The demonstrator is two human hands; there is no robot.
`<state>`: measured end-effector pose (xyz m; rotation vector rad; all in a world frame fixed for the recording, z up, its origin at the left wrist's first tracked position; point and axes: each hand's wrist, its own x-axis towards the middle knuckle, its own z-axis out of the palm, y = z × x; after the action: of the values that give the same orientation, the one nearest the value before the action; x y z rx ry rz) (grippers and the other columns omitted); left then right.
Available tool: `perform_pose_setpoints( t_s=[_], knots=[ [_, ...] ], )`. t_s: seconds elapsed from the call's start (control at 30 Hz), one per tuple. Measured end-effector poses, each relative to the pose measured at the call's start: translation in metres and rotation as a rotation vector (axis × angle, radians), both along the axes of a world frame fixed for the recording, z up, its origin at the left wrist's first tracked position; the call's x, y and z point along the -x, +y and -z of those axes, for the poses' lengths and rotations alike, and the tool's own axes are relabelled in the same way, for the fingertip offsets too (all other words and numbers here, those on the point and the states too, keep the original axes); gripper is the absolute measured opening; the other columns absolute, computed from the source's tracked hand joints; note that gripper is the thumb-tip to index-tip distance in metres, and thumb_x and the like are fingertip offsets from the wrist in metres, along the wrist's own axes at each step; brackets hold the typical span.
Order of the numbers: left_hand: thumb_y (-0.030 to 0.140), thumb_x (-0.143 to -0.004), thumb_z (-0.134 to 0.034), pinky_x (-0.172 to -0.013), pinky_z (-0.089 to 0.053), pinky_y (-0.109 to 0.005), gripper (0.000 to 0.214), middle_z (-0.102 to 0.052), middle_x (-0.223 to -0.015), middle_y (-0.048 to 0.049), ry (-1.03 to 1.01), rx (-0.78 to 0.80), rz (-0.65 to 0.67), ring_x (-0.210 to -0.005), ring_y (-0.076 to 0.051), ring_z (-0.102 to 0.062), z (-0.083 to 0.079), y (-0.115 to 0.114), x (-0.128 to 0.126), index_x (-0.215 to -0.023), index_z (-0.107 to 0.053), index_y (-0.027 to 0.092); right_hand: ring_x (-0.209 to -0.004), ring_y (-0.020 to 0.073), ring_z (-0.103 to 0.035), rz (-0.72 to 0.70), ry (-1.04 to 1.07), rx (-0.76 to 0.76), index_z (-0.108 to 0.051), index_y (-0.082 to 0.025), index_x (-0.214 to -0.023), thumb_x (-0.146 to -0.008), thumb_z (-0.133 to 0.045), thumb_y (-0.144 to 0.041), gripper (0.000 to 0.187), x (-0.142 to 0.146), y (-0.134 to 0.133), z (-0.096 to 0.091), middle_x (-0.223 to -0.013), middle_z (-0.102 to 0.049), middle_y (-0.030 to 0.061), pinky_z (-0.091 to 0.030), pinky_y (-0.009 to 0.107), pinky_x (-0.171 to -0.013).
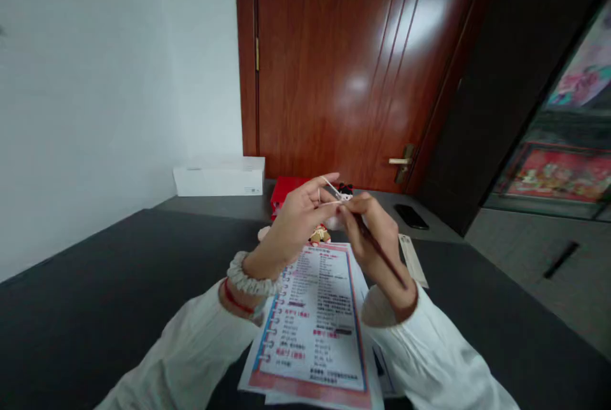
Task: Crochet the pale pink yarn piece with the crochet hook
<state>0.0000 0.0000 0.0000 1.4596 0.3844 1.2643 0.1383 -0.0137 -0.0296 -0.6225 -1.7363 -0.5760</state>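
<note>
Over dark tabletop (205,232) before wooden door (334,79), right hand (375,228) tight on stick (380,249), left hand (300,214) on yarn (331,186)

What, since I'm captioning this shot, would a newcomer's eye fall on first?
Probably the glossy reddish-brown door filling the upper middle. Then, at the centre, the left hand and right hand meet at a thin white strand, the right holding a slim brown tool. Below them, a colourfully bordered printed sheet lies on the dark table.
</note>
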Motion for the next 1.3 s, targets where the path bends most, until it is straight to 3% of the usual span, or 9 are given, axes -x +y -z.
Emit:
perform_pose_setpoints(
  t_s=[0.1, 0.17, 0.33, 0.43, 0.67, 0.87, 1.07, 1.17, 1.3],
  knots=[
    [0.008, -0.076, -0.063, -0.059, -0.039, -0.021, 0.045, -0.057, -0.071, 0.0028, -0.04, 0.063, 0.062, -0.061, -0.007, -0.052, -0.002, -0.003, 0.0, -0.12, -0.054, 0.011, -0.066, 0.0157, -0.05, 0.006, -0.051, -0.135, -0.05, -0.023, -0.096, -0.088, -0.052, -0.007, 0.018, -0.001, 0.009, 0.009, -0.074, -0.054, 0.0006, -0.04, 0.029, -0.056],
    [0.006, -0.075, -0.064, -0.061, -0.04, -0.02, 0.043, -0.058, -0.072, 0.0021, -0.057, 0.114, 0.135, -0.064, -0.007, -0.054, -0.005, -0.004, 0.0, -0.117, -0.056, 0.01, -0.067, 0.0155, -0.051, -0.121, -0.002, -0.114, -0.051, -0.024, -0.095, -0.086, -0.053, -0.006, 0.02, -0.002, 0.009, 0.009, -0.075, -0.055, 0.0006, -0.042, 0.029, -0.057],
    [0.005, -0.073, -0.065, -0.069, -0.044, -0.024, 0.045, -0.062, -0.081, -0.0016, -0.053, 0.2, 0.282, -0.073, -0.011, -0.059, -0.009, -0.002, 0.007, -0.116, -0.059, 0.011, -0.064, 0.013, -0.053, -0.639, 0.32, 0.293, -0.053, -0.023, -0.08, -0.086, -0.058, -0.016, 0.011, -0.01, -0.001, -0.002, -0.072, -0.055, -0.002, -0.043, 0.028, -0.057],
    [0.005, -0.072, -0.065, -0.072, -0.045, -0.025, 0.045, -0.063, -0.085, -0.0032, -0.035, 0.191, 0.266, -0.078, -0.013, -0.06, -0.007, 0.002, 0.013, -0.116, -0.06, 0.013, -0.058, 0.0113, -0.049, -0.794, 0.396, 0.471, -0.056, -0.022, -0.079, -0.084, -0.062, -0.019, 0.009, -0.019, -0.003, -0.005, -0.068, -0.054, -0.0032, -0.038, 0.026, -0.052],
    [0.007, -0.071, -0.065, -0.064, -0.045, -0.021, 0.044, -0.064, -0.085, -0.0037, 0.022, 0.167, 0.32, -0.07, -0.011, -0.059, -0.001, 0.007, 0.019, -0.114, -0.063, 0.012, -0.056, 0.0101, -0.048, -0.865, 0.38, 0.597, -0.06, -0.021, -0.078, -0.08, -0.067, -0.016, 0.009, -0.032, -0.005, -0.008, -0.067, -0.057, -0.0034, -0.037, 0.024, -0.049],
    [0.01, -0.073, -0.064, -0.066, -0.046, -0.022, 0.043, -0.066, -0.086, -0.0066, 0.096, 0.188, 0.411, -0.072, -0.012, -0.061, 0.004, 0.009, 0.023, -0.116, -0.061, 0.01, -0.056, 0.0099, -0.05, -0.891, 0.347, 0.656, -0.063, -0.021, -0.078, -0.078, -0.07, -0.014, 0.009, -0.041, -0.007, -0.007, -0.069, -0.059, -0.0021, -0.037, 0.024, -0.049],
    [0.011, -0.071, -0.066, -0.064, -0.045, -0.022, 0.041, -0.066, -0.08, -0.0047, 0.134, 0.186, 0.462, -0.068, -0.011, -0.06, 0.006, 0.008, 0.025, -0.112, -0.063, 0.01, -0.05, 0.0092, -0.046, -1.039, 0.393, 0.766, -0.061, -0.02, -0.072, -0.077, -0.069, -0.016, 0.01, -0.04, -0.009, -0.01, -0.06, -0.056, -0.003, -0.032, 0.022, -0.044],
    [0.01, -0.072, -0.066, -0.06, -0.043, -0.02, 0.039, -0.063, -0.074, -0.001, 0.137, 0.126, 0.395, -0.064, -0.009, -0.058, 0.005, 0.004, 0.022, -0.111, -0.064, 0.01, -0.046, 0.0087, -0.042, -1.096, 0.448, 0.847, -0.058, -0.02, -0.067, -0.077, -0.069, -0.02, 0.015, -0.035, -0.01, -0.012, -0.054, -0.052, -0.0044, -0.029, 0.021, -0.042],
    [0.012, -0.077, -0.065, -0.056, -0.04, -0.019, 0.044, -0.06, -0.073, 0.0025, 0.179, -0.058, 0.121, -0.061, -0.007, -0.055, 0.003, -0.003, 0.017, -0.121, -0.057, 0.013, -0.045, 0.0086, -0.041, -1.053, 0.49, 0.844, -0.054, -0.02, -0.066, -0.077, -0.069, -0.021, 0.018, -0.031, -0.011, -0.012, -0.053, -0.051, -0.0051, -0.029, 0.021, -0.042]
  ],
)
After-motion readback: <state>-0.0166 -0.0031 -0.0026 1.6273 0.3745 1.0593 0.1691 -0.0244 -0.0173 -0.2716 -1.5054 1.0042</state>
